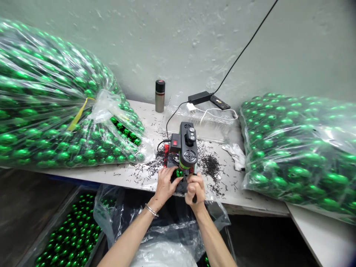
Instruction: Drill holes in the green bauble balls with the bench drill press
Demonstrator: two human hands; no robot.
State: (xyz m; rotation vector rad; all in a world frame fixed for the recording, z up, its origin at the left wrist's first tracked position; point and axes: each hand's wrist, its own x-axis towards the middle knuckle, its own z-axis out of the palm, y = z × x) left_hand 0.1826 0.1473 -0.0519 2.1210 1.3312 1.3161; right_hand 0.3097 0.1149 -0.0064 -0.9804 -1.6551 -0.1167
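A small black bench drill press [188, 144] with a red switch stands on the white table. Under its head sits a shiny green ball [179, 172]. My left hand [166, 182] grips this ball from the left between thumb and fingers. On the right of the machine, my right hand [195, 189] is closed around a black-handled lever [194, 198]. The tool tip above the ball is hidden by the machine's head. Black shavings [210, 166] lie heaped and scattered around the base.
Large clear bags of green balls stand left [50, 111] and right [294, 148]. Behind the machine are a thermos [160, 97], a power adapter [199, 97], a phone [220, 102] and a white cable. A white cloth [236, 156] lies right. Below the edge are a crate of balls [72, 230] and plastic sheeting [164, 237].
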